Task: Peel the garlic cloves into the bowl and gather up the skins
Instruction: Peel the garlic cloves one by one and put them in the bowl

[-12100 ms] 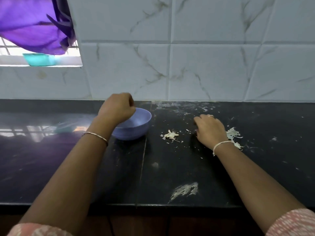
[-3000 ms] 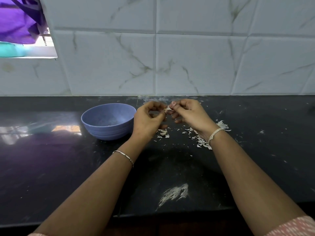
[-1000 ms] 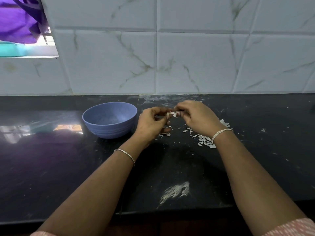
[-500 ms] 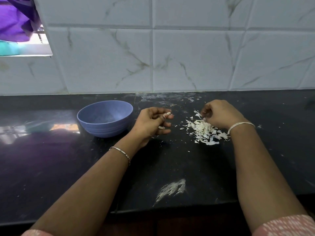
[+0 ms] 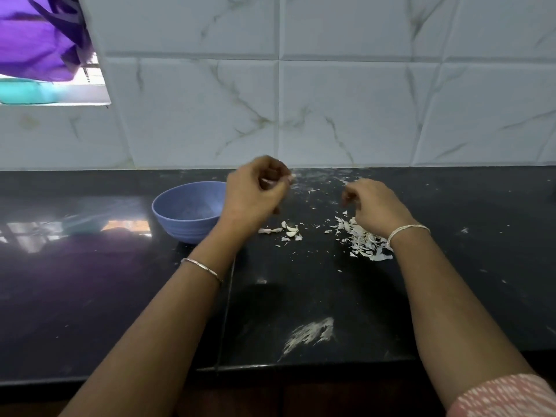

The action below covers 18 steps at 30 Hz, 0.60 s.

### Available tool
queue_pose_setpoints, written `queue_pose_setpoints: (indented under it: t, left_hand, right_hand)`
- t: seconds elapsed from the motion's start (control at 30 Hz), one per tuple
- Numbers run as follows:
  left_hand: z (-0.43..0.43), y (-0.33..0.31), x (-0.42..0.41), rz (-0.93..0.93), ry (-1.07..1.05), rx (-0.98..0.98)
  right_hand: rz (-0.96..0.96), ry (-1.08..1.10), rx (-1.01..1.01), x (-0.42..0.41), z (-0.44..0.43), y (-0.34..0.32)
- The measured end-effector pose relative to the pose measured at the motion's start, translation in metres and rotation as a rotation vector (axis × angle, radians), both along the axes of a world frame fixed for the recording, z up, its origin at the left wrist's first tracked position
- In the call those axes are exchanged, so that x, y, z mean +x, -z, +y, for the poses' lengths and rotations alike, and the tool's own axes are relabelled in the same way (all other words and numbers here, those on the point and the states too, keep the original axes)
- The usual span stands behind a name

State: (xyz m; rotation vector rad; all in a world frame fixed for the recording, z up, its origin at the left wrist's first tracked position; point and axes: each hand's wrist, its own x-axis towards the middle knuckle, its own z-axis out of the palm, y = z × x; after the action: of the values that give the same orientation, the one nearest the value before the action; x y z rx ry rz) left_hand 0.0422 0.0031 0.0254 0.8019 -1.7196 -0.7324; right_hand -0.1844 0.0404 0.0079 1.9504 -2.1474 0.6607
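My left hand (image 5: 255, 195) is raised above the black counter, just right of the blue bowl (image 5: 180, 219). Its fingers are curled round a small white garlic clove (image 5: 267, 182). My right hand (image 5: 374, 207) hovers over the pile of white garlic skins (image 5: 365, 245) with fingers loosely curled, and I see nothing in it. A few loose garlic pieces (image 5: 288, 230) lie on the counter between my hands. What the bowl contains does not show clearly.
The black counter (image 5: 301, 290) meets a white tiled wall at the back. A white smear (image 5: 310, 332) marks the counter near its front edge. At top left a purple cloth (image 5: 33, 40) and a teal container (image 5: 27, 91) sit by a window opening.
My left hand has lifted up and back with the clove. My right hand has come up off the skin pile and drifted a little toward the left.
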Motion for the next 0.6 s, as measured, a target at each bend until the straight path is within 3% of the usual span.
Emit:
queue_pose_setpoints:
  t: [0.13, 0.27, 0.4, 0.6]
  left_hand:
    - [-0.013, -0.027, 0.043, -0.492, -0.376, -0.261]
    - [-0.030, -0.032, 0.075, -0.856, -0.531, -0.125]
    - [-0.027, -0.031, 0.075, -0.871, -0.510, -0.117]
    - [0.000, -0.027, 0.023, -0.761, -0.296, -0.225]
  right_hand:
    - [-0.002, -0.084, -0.035, 0.020, -0.006, 0.002]
    - [0.016, -0.287, 0.050, 0.057, -0.008, 0.004]
    - [0.082, -0.320, 0.219, 0.073, -0.011, 0.009]
    - [0.047, -0.299, 0.244, 0.066, -0.013, 0.017]
